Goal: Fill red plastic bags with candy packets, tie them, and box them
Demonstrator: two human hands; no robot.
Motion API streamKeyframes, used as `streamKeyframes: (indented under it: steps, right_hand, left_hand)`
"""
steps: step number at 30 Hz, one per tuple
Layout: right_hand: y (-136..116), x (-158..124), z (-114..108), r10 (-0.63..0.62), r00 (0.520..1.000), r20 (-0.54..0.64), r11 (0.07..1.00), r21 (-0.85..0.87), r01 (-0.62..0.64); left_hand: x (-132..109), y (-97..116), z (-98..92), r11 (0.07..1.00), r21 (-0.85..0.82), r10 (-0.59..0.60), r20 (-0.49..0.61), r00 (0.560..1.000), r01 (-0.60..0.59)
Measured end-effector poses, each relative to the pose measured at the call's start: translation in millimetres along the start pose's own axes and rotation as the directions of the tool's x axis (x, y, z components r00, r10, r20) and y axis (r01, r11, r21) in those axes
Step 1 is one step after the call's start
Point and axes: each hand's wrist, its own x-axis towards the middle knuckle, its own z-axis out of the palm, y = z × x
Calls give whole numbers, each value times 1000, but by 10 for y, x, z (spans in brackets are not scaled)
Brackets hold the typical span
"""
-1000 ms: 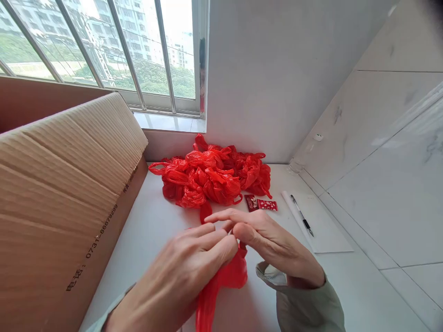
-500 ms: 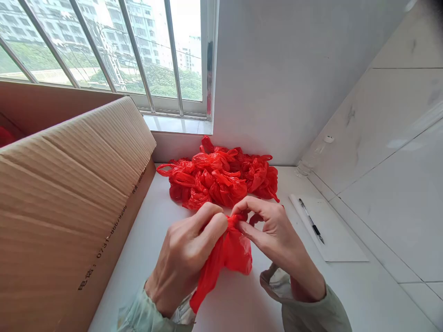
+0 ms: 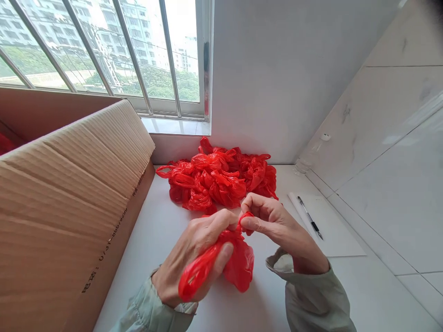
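Observation:
Between my hands is a red plastic bag (image 3: 240,263), its lower part hanging above the white table. My left hand (image 3: 199,251) is closed around the gathered neck, and a loop of the bag drapes over the thumb side toward my wrist. With thumb and fingers, my right hand (image 3: 272,219) pinches a twisted red end of the same bag, just right of my left fingertips. Whether a knot is formed there is hidden by the fingers. Just beyond lies a heap of crumpled red plastic bags (image 3: 218,177) against the wall.
A large open cardboard box (image 3: 69,198) fills the left side, with red material inside. To the right, a black pen (image 3: 310,217) rests on white paper (image 3: 341,242). A clear plastic bottle (image 3: 308,159) stands in the back right corner. A barred window (image 3: 155,55) is behind.
My left hand has turned and a bag loop now lies over its thumb. My right hand has drawn slightly right, pulling a red end. The view has shifted a little.

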Motion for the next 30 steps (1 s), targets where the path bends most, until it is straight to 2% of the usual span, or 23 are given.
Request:
streamKeyframes:
  steps: [3, 5, 9, 12, 14, 17, 19, 21, 27, 30]
  right_hand:
    - [-14, -1, 31, -4, 1000, -25, 1000, 7, 4]
    - [-31, -23, 27, 0, 998, -55, 999, -32, -2]
    - [-61, -93, -37, -22, 992, -124, 992, -123, 7]
    - [-53, -136, -169, -54, 972, -227, 994, -107, 30]
    - [-18, -157, -321, -89, 932, -351, 995, -77, 66]
    - [70, -187, -600, -112, 837, -535, 990, 9, 138]
    - [126, -208, -752, -100, 797, -596, 986, 48, 159]
    - [158, -225, -837, -96, 785, -612, 987, 47, 157]
    - [163, -235, -827, -111, 785, -609, 988, 18, 153]
    - [207, -195, -818, -108, 794, -598, 993, -27, 114]
  left_hand:
    - [-23, 4, -4, 998, 11, -63, -115, 991, 65]
    - [-39, -2, -27, 993, 70, -79, -154, 985, 91]
    - [-53, -18, -128, 961, 273, -7, -161, 987, 51]
    - [-70, -40, -233, 896, 443, 68, -191, 979, 24]
    - [-94, -62, -301, 851, 525, 94, -198, 976, 24]
    - [-131, -88, -369, 809, 587, 77, -153, 985, 28]
    - [-143, -90, -383, 805, 594, 70, -122, 990, 16]
    - [-139, -71, -378, 810, 586, 66, -107, 992, 10]
    - [-106, 63, -385, 844, 520, -108, -75, 991, 132]
    - [-152, 26, -396, 823, 492, -287, -72, 955, 284]
